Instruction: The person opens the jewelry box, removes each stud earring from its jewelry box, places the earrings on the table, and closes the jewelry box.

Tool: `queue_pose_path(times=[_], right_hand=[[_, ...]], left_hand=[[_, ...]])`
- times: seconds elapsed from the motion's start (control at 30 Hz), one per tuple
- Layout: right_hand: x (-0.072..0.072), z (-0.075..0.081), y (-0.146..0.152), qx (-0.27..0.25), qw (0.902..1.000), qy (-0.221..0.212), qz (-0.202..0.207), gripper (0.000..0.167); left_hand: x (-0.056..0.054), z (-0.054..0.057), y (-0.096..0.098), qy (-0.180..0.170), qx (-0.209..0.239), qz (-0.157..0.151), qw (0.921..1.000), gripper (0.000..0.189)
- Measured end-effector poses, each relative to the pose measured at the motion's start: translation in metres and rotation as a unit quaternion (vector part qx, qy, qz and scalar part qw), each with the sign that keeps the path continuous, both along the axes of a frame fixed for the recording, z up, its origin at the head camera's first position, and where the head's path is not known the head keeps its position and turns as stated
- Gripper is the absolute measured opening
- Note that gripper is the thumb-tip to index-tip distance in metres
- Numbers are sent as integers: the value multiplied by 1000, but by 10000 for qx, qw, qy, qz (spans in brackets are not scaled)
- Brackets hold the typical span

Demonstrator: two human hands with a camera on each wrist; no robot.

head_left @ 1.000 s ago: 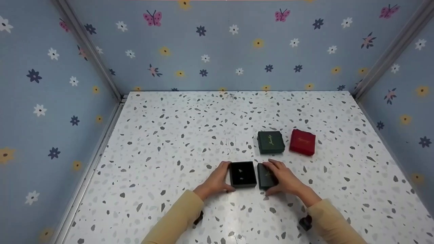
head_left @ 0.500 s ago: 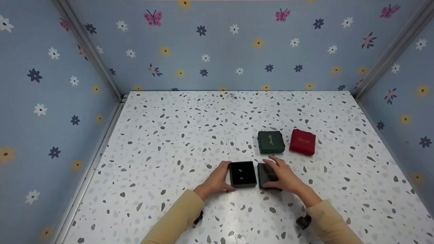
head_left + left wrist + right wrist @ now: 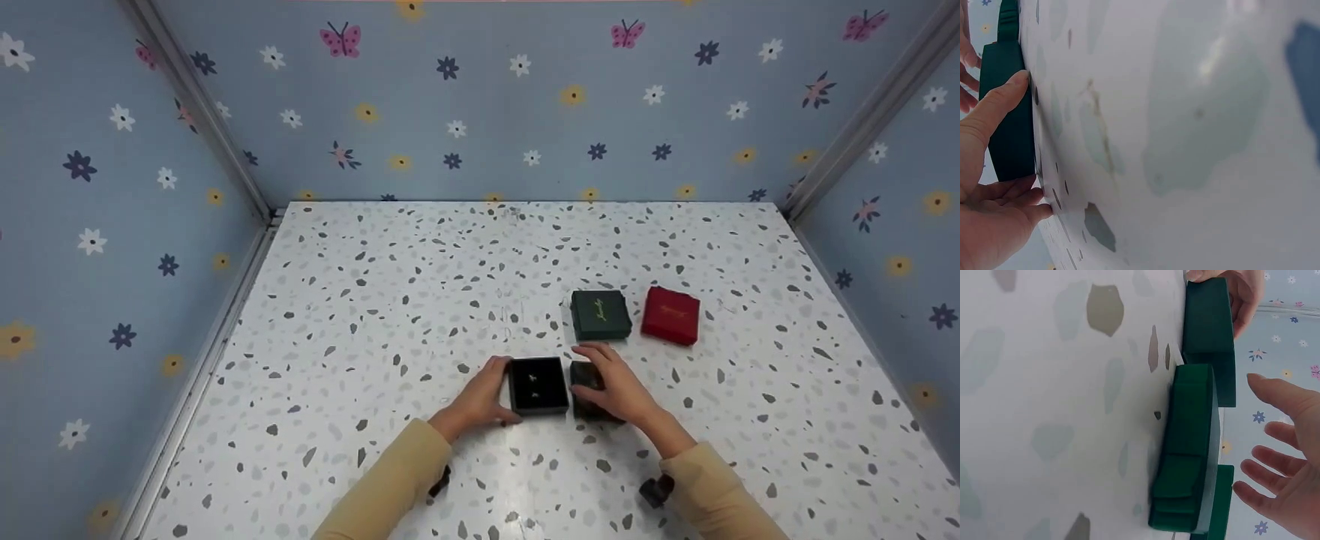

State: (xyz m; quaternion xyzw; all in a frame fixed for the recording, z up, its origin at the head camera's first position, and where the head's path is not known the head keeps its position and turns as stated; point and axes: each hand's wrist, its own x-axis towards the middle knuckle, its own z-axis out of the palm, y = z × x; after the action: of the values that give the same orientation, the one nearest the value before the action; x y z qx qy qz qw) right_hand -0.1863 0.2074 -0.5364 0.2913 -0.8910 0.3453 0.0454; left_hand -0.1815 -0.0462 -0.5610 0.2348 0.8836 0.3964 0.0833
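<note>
In the head view, my left hand (image 3: 472, 401) grips an open jewelry box (image 3: 538, 411) at its left side, thumb along the near wall. Two small shiny pieces (image 3: 533, 379) lie on its black insert. The outer wall looks dark green in the left wrist view, where my thumb (image 3: 1008, 98) presses on it. Just to its right lies the box's lid (image 3: 588, 373), partly hidden under my right hand (image 3: 626, 390). The right wrist view shows the lid (image 3: 1188, 439) with a bow-like band, and my right hand (image 3: 1289, 455) beside it, fingers spread and apart from it.
A closed green box (image 3: 600, 315) with gold lettering sits behind the lid. To its right is a closed red box (image 3: 670, 316), slightly turned. The speckled table (image 3: 390, 285) meets flowered panels (image 3: 487, 112) at the back and sides.
My right hand has loosened from around the lid and shifted left over it, the thumb now lying across its top. The left hand and the open box have stayed in place.
</note>
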Motion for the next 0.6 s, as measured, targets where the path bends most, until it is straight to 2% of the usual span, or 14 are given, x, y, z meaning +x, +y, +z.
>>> queue_pose_path(times=[0.17,0.6], right_hand=[[-4,-3,-9,-160,9991,383,-114,52],[-11,-7,-29,-619,9972,410,-117,41]], left_hand=[[-1,-2,0,-10,-5,21,10000,89],[-1,-1,0,40,-48,-17,10000,88]])
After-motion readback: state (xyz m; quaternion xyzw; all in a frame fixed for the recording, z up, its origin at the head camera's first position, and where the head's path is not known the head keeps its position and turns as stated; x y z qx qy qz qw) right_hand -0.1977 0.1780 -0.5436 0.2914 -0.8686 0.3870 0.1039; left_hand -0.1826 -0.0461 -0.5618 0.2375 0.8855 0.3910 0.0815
